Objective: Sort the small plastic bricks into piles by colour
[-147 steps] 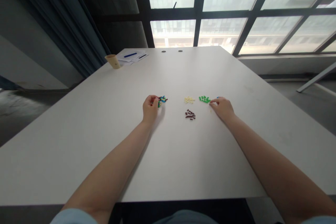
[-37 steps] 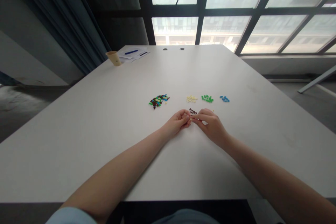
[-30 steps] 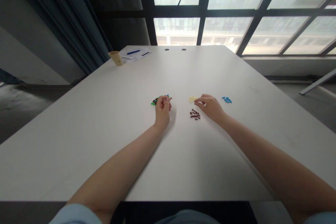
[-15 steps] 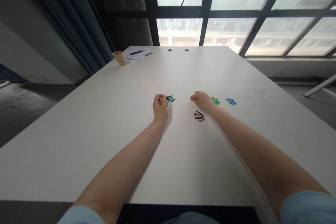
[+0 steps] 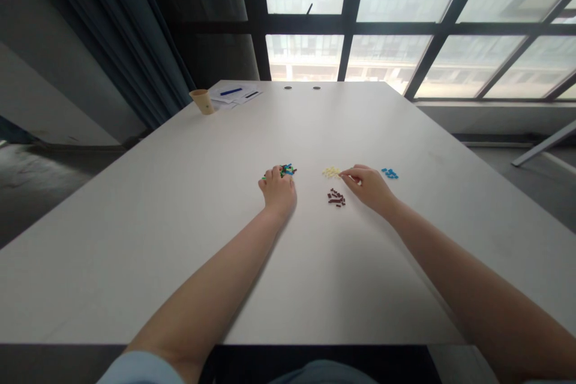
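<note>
My left hand [image 5: 278,191] lies palm down with its fingers spread over a mixed pile of small coloured pieces [image 5: 288,169], touching its near side. Blue, green, dark and red bits show around the fingertips. My right hand [image 5: 366,185] has thumb and forefinger pinched together at the right edge of a pile of pale yellow pieces [image 5: 332,173]; whatever is between the fingertips is too small to make out. Below the yellow pile lies a group of dark brown pieces [image 5: 336,198]. Small blue pieces [image 5: 389,173] sit beyond the right hand. The green pieces are hidden behind that hand.
The white table [image 5: 180,240] stretches to the windows. At its far left stand a tan paper cup [image 5: 202,102] and papers [image 5: 247,95] with a blue pen [image 5: 231,92] on them. Two round table inserts lie near the far edge.
My left hand has gone from closed fingers beside the mixed pile to spread fingers over it. My right hand has shifted right, uncovering the yellow pieces and covering the green ones.
</note>
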A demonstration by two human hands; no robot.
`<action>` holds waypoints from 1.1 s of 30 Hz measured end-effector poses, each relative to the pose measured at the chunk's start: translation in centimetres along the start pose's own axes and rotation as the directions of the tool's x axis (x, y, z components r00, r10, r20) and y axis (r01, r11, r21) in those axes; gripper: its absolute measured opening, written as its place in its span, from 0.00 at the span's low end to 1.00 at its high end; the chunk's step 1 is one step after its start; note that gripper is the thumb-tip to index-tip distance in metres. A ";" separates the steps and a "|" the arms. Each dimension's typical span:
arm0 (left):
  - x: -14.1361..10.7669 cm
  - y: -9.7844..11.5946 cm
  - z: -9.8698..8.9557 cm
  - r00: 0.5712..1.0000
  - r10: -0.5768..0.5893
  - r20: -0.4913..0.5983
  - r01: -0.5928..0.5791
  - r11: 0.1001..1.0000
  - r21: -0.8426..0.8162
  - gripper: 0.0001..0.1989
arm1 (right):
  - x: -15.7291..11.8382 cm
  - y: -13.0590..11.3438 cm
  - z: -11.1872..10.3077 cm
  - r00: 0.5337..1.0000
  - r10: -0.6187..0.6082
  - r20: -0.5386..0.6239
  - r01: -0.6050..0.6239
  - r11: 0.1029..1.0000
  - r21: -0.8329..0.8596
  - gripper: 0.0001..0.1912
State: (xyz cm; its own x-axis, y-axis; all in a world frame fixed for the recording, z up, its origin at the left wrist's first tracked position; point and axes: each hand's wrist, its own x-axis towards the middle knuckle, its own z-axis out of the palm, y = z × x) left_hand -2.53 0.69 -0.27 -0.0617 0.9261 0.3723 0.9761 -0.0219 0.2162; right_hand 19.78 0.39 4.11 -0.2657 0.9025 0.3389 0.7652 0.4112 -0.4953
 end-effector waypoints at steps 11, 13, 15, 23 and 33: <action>-0.1 1.0 -0.1 0.996 0.086 -0.032 -0.092 0.953 -0.289 0.11 | -4.5 0.8 -0.5 0.995 0.086 0.053 -0.091 0.991 0.097 0.14; -0.4 1.8 -0.2 0.994 0.113 -0.010 -0.100 0.831 -0.547 0.11 | -4.6 1.1 -0.4 0.994 0.089 0.070 -0.096 0.990 0.107 0.14; -1.1 3.1 -0.6 0.991 0.090 0.100 0.026 0.604 -0.797 0.11 | -4.6 1.4 -0.4 0.993 0.084 0.087 -0.094 0.989 0.113 0.14; -4.4 6.7 -2.9 0.610 0.311 0.729 0.778 -0.411 -0.475 0.06 | -4.6 1.7 -0.4 0.995 0.061 0.075 -0.071 0.988 0.134 0.13; -4.6 6.5 -2.3 0.515 0.377 0.770 0.834 -0.428 -0.348 0.02 | -4.9 0.8 -0.6 0.999 -0.010 -0.042 0.019 0.979 0.205 0.12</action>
State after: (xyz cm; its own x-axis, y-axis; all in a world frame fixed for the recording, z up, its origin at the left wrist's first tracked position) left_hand 3.67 -4.53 1.49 0.4968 0.7587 -0.4215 -0.5419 0.6505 0.5322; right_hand 22.04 -3.79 2.53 -0.2486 0.8921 0.3774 0.6237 0.4455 -0.6422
